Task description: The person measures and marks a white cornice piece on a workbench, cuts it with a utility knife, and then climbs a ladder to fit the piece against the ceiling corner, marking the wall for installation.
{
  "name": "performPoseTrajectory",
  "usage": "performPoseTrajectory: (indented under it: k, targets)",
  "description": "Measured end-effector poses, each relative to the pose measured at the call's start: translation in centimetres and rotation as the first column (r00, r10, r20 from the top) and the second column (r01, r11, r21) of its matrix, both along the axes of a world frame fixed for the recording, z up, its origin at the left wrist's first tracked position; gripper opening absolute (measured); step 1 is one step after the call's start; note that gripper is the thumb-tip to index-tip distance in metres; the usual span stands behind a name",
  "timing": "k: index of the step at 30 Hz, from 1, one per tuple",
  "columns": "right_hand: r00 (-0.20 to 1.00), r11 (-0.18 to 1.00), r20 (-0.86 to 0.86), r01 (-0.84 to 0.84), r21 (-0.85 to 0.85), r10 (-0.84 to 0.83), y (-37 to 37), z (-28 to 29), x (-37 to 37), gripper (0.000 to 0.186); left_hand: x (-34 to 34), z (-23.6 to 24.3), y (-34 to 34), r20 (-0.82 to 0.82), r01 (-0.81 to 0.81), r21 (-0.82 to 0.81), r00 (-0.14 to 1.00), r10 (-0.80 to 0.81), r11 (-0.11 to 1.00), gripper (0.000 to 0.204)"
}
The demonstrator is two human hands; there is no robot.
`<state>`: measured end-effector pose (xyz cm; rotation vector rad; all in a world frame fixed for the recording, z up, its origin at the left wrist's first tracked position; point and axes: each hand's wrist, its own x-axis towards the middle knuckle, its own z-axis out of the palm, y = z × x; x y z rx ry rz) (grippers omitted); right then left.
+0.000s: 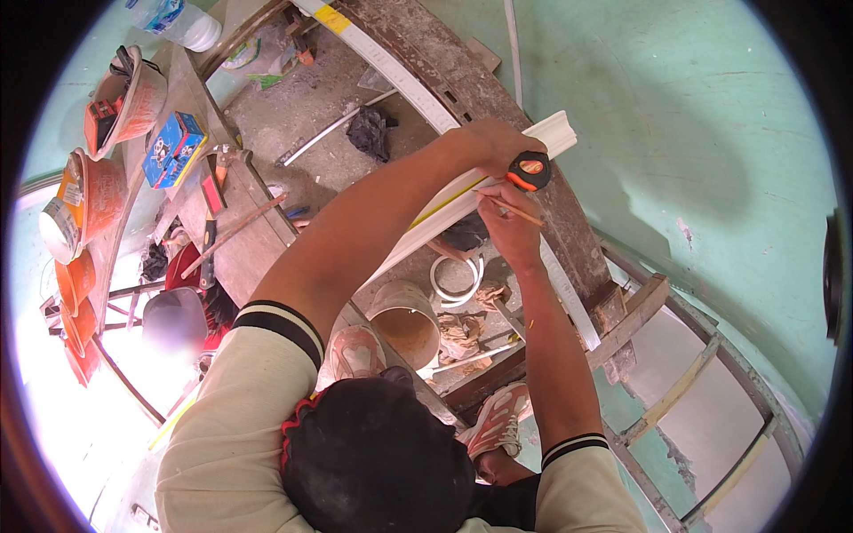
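My left hand (500, 147) reaches across from the left and is closed around a black and orange tape measure (530, 171). Its yellow blade (449, 197) lies drawn out along a long white moulding (557, 133), which crosses the wooden frame at a slant. Just below the tape measure, my right hand (514, 233) pinches a slim wooden pencil (518, 212), its tip end close to the moulding's edge. My left fingers are partly hidden behind the hand's back. Under the moulding passes a long white straightedge (391, 67), lying along a worn, dark wooden beam (577, 233).
A bucket (404, 324), a white ring-shaped coil (456, 282) and a black plastic bag (371, 131) sit below. Along the left plank (233, 253) are a blue box (175, 149), a hammer (216, 182) and several orange tubs (102, 200). A green wall (640, 107) rises at right.
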<state>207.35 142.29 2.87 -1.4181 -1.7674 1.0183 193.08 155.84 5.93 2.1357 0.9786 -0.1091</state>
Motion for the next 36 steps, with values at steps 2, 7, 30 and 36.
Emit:
performPoseTrajectory:
  k: [2,7,30,36]
  targets:
    - [1.000,1.000,0.014,-0.005,0.010,0.005,0.0,0.1,0.0,0.007,0.0,0.1,0.0,-0.005,0.002,-0.005,1.000,-0.002,1.000,0.088]
    - [1.000,0.999,0.017,-0.013,0.051,0.012,0.2,0.0,0.0,0.006,0.0,-0.3,0.0,0.006,0.001,0.012,1.000,-0.001,1.000,0.087]
    - [1.000,0.999,-0.016,-0.017,0.044,0.018,0.2,0.1,-0.2,0.007,0.0,-0.9,0.1,0.010,-0.005,0.019,1.000,0.005,1.000,0.085]
    - [1.000,0.999,-0.007,-0.021,0.045,0.021,0.3,0.2,-0.1,0.007,0.0,-0.9,0.1,0.010,0.000,0.006,1.000,0.000,1.000,0.084]
